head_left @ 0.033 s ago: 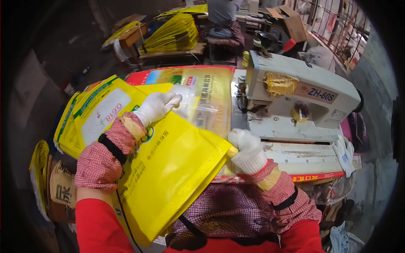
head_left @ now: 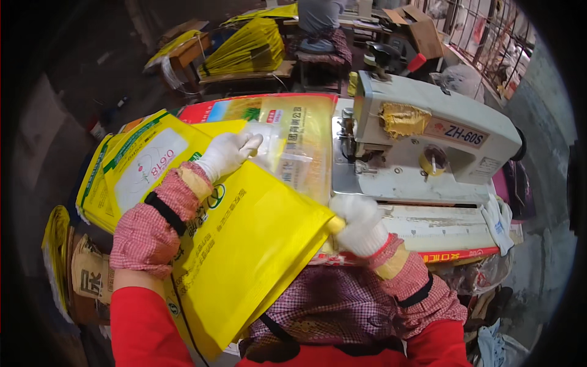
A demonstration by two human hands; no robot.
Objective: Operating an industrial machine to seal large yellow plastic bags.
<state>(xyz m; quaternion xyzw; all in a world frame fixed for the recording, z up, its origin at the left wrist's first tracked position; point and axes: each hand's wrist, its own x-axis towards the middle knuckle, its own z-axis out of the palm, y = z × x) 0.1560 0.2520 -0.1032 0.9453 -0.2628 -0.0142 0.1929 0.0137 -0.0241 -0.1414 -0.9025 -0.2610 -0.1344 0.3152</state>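
A yellow woven bag [head_left: 251, 244] with dark print lies slanted across my lap and the table's near edge. My left hand [head_left: 227, 154], in a white knit glove, is closed on its upper edge, the fingers pointing right. At the bag's right corner my right hand [head_left: 359, 223], gloved too and smeared by motion, pinches the edge. More yellow bags [head_left: 143, 165] with a white panel and green band lie fanned out beneath and beyond my left forearm. A pale grey sewing machine [head_left: 428, 131] stands beyond my right hand.
Red and clear printed sacking [head_left: 299, 140] covers the table left of the machine. A white glove [head_left: 498, 223] hangs at the machine bed's right end. Farther off are a stack of yellow bags [head_left: 244, 52], a seated person [head_left: 321, 24] and a cardboard box [head_left: 419, 30].
My right hand and the bag corner it pinches have shifted slightly. The left hand keeps its hold, and the whole view has moved a little.
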